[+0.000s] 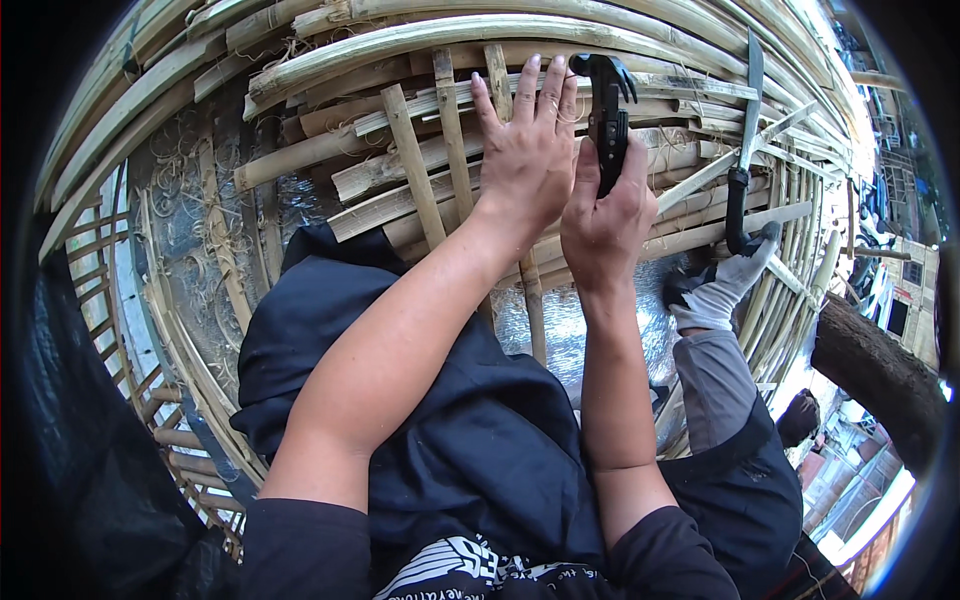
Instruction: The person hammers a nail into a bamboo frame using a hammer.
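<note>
My left hand (530, 150) lies flat with its fingers spread over split bamboo slats (410, 195). Just beside it, my right hand (610, 215) is closed round the black handle of a claw hammer (608, 110). The hammer's head points away from me, with the claw toward the right, above the bamboo. Narrow upright bamboo strips (450, 130) cross the long slats by my left hand. Whether a nail lies under the fingers, I cannot see.
To the right, a long-bladed knife (752, 110) with a black handle rests across the bamboo. By its handle is a white-and-black sock or glove (730, 280) on a grey-clad limb. Bamboo shavings (195, 200) litter the left side, and a dark trunk (880, 370) leans at far right.
</note>
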`<state>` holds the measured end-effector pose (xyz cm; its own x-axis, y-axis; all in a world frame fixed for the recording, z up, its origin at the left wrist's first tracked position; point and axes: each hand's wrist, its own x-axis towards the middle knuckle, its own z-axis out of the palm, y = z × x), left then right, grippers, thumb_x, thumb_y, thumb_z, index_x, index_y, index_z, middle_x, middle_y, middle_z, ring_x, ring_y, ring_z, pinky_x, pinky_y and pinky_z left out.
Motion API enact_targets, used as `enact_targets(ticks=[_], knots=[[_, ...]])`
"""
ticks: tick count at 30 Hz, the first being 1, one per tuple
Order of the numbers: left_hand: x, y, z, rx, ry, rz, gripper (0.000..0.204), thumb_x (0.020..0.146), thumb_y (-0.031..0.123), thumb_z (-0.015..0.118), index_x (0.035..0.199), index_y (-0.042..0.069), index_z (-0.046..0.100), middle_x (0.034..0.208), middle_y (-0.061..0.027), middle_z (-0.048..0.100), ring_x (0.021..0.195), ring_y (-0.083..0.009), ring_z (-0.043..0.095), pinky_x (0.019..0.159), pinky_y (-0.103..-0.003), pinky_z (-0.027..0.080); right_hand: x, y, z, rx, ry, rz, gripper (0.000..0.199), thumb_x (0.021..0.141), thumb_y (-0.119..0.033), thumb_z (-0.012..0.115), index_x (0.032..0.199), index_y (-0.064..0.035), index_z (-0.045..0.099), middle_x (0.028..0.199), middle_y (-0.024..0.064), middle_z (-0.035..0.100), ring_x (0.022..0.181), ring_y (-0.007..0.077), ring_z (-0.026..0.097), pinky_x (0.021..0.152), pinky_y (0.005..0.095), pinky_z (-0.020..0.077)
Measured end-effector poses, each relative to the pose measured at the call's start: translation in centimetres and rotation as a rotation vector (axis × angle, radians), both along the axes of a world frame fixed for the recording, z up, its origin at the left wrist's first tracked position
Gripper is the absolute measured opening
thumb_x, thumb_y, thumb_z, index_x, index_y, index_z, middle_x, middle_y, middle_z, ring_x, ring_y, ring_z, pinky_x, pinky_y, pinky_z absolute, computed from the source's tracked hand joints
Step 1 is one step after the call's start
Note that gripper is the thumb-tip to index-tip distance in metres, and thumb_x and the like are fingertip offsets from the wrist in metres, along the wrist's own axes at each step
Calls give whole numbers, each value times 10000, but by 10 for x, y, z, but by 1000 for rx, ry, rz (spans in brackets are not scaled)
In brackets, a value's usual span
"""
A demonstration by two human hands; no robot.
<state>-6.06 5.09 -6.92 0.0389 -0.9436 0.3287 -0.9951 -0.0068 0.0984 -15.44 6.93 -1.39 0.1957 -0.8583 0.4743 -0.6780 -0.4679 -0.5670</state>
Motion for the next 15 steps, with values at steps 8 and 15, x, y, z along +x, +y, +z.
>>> enact_targets(ticks=[8, 15], knots=[[0, 0, 0, -72, 239, -45, 753, 924, 369, 553, 1563, 14, 369, 1659, -142, 295, 1558, -327, 206, 1149, -779, 77, -6, -13, 8, 130, -49, -25, 198, 1026, -145, 593, 1149, 6, 561, 728, 189, 671, 639, 349, 704, 565, 440, 511], [-1, -2, -2, -55, 150, -44, 728, 927, 344, 552, 1549, 7, 385, 1657, -174, 283, 1556, -344, 208, 1148, -781, 76, -6, -13, 5, 263, -58, -30, 217, 1029, -199, 597, 1064, 14, 590, 730, 201, 675, 630, 368, 687, 579, 458, 500]])
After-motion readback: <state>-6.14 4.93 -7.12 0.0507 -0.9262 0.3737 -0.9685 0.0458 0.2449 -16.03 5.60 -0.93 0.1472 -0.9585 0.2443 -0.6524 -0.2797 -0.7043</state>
